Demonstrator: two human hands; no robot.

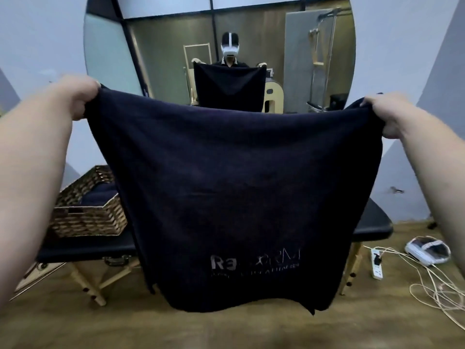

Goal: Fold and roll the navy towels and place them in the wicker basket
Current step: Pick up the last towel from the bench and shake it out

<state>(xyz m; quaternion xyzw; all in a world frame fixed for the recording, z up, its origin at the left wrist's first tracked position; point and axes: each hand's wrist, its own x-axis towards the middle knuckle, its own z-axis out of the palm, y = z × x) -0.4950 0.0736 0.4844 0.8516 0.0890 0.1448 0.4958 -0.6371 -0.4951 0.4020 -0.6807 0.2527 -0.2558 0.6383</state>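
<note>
A person's left hand (76,96) and right hand (385,117), arms outstretched, each clench an upper corner of a navy towel (236,187), fingers curled tight over the bunched cloth. The towel is held up in the air and spread wide between the hands, its top edge sagging slightly in the middle and running left to right; the cloth hangs straight down from that edge, with its lower hem near the camera and pale lettering printed across the bottom, partly blurred. Behind the towel stands a black padded table (372,222) on wooden folding legs, its top mostly hidden by the cloth. On the table's left end sits a wicker basket (88,217), its long side running away from the viewer, with dark navy rolled towels (100,195) lying inside. A large round mirror (156,51) on the far wall reflects the person holding the spread towel. On the wooden floor to the right lie a white power strip (377,264), loose pale cables (432,290) and a white device (427,250).
</note>
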